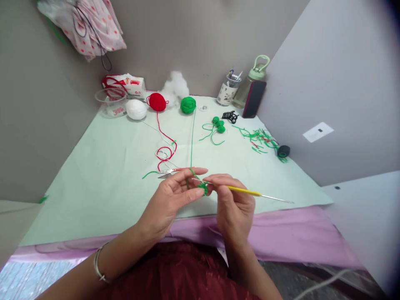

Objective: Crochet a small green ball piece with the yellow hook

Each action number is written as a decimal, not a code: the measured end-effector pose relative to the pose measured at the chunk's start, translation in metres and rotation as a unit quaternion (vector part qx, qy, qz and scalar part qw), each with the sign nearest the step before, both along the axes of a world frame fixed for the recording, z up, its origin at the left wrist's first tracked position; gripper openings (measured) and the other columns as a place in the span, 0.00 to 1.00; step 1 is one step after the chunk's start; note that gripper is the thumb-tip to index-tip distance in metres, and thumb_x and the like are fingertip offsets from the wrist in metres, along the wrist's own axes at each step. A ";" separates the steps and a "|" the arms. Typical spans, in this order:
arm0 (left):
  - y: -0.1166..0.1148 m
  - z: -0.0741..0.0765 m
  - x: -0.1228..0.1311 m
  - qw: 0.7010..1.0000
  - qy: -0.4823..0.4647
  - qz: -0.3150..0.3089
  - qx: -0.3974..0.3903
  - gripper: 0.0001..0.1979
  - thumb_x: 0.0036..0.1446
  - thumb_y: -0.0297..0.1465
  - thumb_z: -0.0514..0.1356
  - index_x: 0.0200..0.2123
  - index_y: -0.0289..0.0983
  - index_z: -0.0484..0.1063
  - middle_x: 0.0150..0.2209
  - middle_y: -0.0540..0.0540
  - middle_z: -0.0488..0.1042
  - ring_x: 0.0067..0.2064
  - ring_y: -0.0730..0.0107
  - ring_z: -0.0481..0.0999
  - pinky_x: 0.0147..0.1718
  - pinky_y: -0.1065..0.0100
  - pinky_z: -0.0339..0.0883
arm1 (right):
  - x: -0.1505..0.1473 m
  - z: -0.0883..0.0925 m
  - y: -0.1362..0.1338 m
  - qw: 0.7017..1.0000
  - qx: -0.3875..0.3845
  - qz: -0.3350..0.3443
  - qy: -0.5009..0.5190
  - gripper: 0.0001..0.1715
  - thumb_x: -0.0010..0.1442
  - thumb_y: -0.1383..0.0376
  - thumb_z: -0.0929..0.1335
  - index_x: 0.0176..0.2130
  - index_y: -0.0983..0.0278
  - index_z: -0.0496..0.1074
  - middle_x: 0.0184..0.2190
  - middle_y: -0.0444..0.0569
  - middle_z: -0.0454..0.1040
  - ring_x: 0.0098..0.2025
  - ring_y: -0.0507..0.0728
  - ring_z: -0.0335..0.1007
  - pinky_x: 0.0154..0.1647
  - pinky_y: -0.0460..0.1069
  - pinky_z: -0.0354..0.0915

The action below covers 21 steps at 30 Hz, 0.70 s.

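My left hand (175, 191) pinches a small green crochet piece (203, 188) between thumb and fingers, with green yarn passing over its index finger. That strand runs up the table to the green yarn ball (188, 105). In my right hand (236, 204) is a crochet hook (245, 190) with a yellow handle, gripped like a pencil. Its thin metal tip lies at the green piece; the other metal end points right. Just beyond my left hand lie scissors (170, 171), partly hidden by the fingers.
A red yarn ball (157, 102), a white yarn ball (136, 109) and white stuffing (175, 88) sit at the back. Small green balls (218, 124), a black hair clip (230, 116) and yarn scraps (261, 138) lie right. A phone (254, 100) leans against a bottle (245, 91).
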<state>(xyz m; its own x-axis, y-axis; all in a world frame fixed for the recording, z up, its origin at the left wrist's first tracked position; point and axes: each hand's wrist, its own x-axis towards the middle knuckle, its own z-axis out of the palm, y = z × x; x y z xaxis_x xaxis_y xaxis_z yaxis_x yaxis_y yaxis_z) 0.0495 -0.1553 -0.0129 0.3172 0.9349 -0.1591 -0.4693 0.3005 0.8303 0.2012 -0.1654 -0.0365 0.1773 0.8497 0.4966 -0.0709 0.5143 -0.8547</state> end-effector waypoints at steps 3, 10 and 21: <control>0.001 -0.002 -0.003 1.000 0.018 0.014 0.002 0.19 0.54 0.32 0.76 0.50 0.44 0.86 0.41 0.48 0.81 0.48 0.66 0.77 0.53 0.65 0.69 | 0.001 -0.003 0.001 0.999 -0.022 0.012 0.027 0.09 0.72 0.63 0.71 0.45 0.56 0.84 0.37 0.46 0.84 0.33 0.52 0.77 0.36 0.49 0.74; 0.001 -0.001 -0.006 0.999 0.039 0.031 0.007 0.17 0.54 0.32 0.75 0.48 0.45 0.87 0.38 0.49 0.75 0.44 0.70 0.74 0.47 0.70 0.69 | 0.002 0.002 0.000 0.996 -0.030 0.033 0.072 0.10 0.73 0.62 0.69 0.43 0.59 0.82 0.38 0.47 0.86 0.31 0.52 0.80 0.34 0.48 0.77; 0.001 0.000 -0.006 0.993 0.089 0.057 0.048 0.14 0.56 0.30 0.74 0.47 0.44 0.87 0.35 0.51 0.75 0.39 0.72 0.76 0.44 0.71 0.73 | 0.007 0.001 -0.011 0.982 0.118 -0.045 -0.139 0.16 0.73 0.72 0.66 0.51 0.58 0.79 0.41 0.48 0.85 0.42 0.57 0.83 0.43 0.54 0.79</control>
<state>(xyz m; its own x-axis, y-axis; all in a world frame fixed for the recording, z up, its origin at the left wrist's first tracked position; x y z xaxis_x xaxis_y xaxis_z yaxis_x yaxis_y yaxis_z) 0.0435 -0.1546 -0.0128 0.1834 0.9768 -0.1107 -0.3385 0.1685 0.9258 0.2085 -0.1763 -0.0355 0.0754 0.6923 0.7177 0.2039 0.6938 -0.6907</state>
